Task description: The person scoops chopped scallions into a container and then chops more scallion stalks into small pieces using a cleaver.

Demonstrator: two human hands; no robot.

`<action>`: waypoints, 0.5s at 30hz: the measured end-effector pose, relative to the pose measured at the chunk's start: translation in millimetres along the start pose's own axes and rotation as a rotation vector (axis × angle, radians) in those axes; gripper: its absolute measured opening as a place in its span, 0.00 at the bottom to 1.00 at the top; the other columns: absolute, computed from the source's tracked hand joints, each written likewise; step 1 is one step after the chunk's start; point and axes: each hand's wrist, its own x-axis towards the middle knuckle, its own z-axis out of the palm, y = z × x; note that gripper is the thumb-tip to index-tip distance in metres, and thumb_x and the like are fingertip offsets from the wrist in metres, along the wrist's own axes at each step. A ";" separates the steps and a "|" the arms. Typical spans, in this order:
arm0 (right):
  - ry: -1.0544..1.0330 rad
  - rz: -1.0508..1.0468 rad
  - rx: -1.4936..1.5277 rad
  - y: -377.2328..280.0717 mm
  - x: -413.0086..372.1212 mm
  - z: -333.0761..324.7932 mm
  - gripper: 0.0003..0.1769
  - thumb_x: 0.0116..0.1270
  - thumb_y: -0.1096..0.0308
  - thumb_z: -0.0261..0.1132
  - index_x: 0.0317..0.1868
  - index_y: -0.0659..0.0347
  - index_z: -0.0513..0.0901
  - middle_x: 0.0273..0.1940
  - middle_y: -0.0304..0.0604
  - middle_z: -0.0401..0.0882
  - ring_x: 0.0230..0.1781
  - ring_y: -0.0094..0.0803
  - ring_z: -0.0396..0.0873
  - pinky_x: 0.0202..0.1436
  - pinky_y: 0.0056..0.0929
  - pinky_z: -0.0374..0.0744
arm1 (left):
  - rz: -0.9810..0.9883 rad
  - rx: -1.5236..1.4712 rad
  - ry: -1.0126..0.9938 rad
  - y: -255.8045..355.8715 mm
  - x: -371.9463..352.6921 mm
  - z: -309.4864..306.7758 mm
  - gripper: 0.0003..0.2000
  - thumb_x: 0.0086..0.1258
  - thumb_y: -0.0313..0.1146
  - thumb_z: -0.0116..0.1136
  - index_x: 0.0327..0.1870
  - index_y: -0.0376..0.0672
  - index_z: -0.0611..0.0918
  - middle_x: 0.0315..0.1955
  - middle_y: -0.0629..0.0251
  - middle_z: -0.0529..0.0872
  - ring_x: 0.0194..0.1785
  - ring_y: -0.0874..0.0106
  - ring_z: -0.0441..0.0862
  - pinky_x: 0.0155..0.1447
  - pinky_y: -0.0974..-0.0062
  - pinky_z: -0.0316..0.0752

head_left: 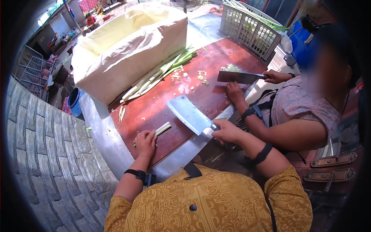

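Observation:
On the red board [181,110], my left hand [145,144] is closed over a short bunch of scallion stalks [162,128], whose white ends stick out to the right. My right hand [228,132] grips the handle of a cleaver [190,115], its broad blade held over the board to the right of the stalks. Long scallions [154,77] lie along the board's far edge, against a cloth-lined box. Small chopped pieces [202,78] are scattered near the middle of the board.
A co-worker [297,96] at the right holds another cleaver [239,77] beside chopped scallion [231,68]. The large cloth-lined box [131,58] stands behind the board. A plastic crate [249,33] holding scallions is at the back right. A blue bucket [75,101] stands at the left.

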 end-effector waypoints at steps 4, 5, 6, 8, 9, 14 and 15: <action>-0.045 0.062 -0.012 25.2 -27.0 -0.2 0.13 0.54 0.76 0.60 0.42 0.69 0.76 0.22 0.40 0.75 0.17 0.25 0.76 0.22 0.24 0.75 | -0.007 0.018 -0.010 -1.0 -0.5 0.2 0.13 0.54 0.35 0.67 0.42 0.54 0.85 0.35 0.71 0.79 0.43 0.66 0.75 0.47 0.64 0.67; -0.057 0.075 0.007 31.5 -31.7 0.3 0.13 0.54 0.77 0.61 0.42 0.69 0.76 0.24 0.40 0.76 0.19 0.25 0.76 0.23 0.24 0.75 | -0.011 0.015 -0.020 -2.0 -0.6 1.2 0.12 0.54 0.35 0.67 0.42 0.54 0.85 0.35 0.71 0.79 0.43 0.66 0.74 0.47 0.64 0.67; -0.070 0.087 0.026 37.3 -35.8 0.8 0.14 0.54 0.78 0.61 0.43 0.68 0.76 0.27 0.41 0.77 0.20 0.25 0.77 0.24 0.23 0.75 | -0.015 0.014 -0.030 -2.0 0.1 1.0 0.12 0.54 0.35 0.67 0.42 0.54 0.85 0.35 0.71 0.79 0.43 0.66 0.74 0.46 0.64 0.67; -0.099 0.103 0.059 40.4 -41.1 2.2 0.14 0.54 0.81 0.62 0.43 0.67 0.76 0.32 0.44 0.79 0.22 0.26 0.78 0.26 0.22 0.76 | -0.012 0.003 -0.044 -1.6 1.9 -1.4 0.13 0.55 0.34 0.66 0.43 0.54 0.85 0.36 0.70 0.80 0.43 0.65 0.75 0.47 0.63 0.68; -0.103 0.102 0.056 40.4 -41.9 2.5 0.14 0.54 0.81 0.62 0.43 0.67 0.75 0.32 0.44 0.79 0.22 0.26 0.78 0.27 0.22 0.76 | -0.012 -0.002 -0.051 -0.8 2.7 -2.4 0.13 0.55 0.34 0.66 0.43 0.54 0.84 0.36 0.70 0.80 0.43 0.65 0.76 0.47 0.62 0.68; -0.077 0.072 0.131 36.4 -31.4 8.0 0.13 0.52 0.80 0.62 0.41 0.67 0.74 0.29 0.42 0.80 0.23 0.27 0.79 0.28 0.24 0.77 | -0.037 -0.026 -0.114 7.6 7.2 -3.0 0.13 0.55 0.35 0.66 0.43 0.52 0.84 0.37 0.69 0.80 0.45 0.64 0.75 0.47 0.62 0.68; -0.075 0.053 0.153 37.8 -27.4 9.2 0.13 0.52 0.80 0.62 0.41 0.67 0.75 0.29 0.42 0.80 0.25 0.26 0.79 0.30 0.24 0.78 | -0.043 -0.026 -0.127 10.2 8.1 -3.4 0.14 0.55 0.35 0.66 0.43 0.52 0.84 0.37 0.69 0.80 0.45 0.64 0.75 0.47 0.62 0.68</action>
